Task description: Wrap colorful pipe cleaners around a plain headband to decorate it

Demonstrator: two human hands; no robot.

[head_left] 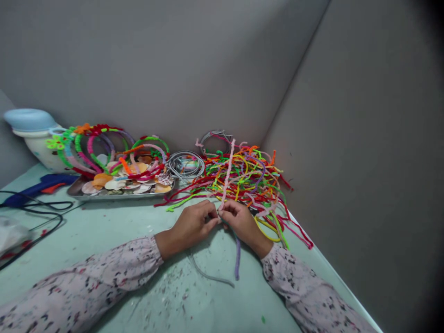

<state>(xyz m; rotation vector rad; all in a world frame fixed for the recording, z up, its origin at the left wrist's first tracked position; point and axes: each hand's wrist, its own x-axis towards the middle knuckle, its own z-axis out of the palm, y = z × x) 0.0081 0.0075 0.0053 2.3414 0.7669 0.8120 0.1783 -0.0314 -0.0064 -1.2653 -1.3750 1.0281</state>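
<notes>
My left hand (194, 223) and my right hand (241, 221) meet on the pale green table (104, 231), fingertips pinched together. Between them they hold a thin grey headband (208, 275) that curves back toward me, and a pink pipe cleaner (227, 173) that rises up from the fingers. A purple pipe cleaner (237, 259) hangs down from under my right hand. Just behind the hands lies a tangled pile of coloured pipe cleaners (246, 178).
A metal tray (104, 193) with seashells and wrapped headbands (104, 148) stands at the back left. Bare grey headbands (185, 164) lie beside it. A blue glue gun (38, 187) with black cable lies at left. Grey walls close the back and right.
</notes>
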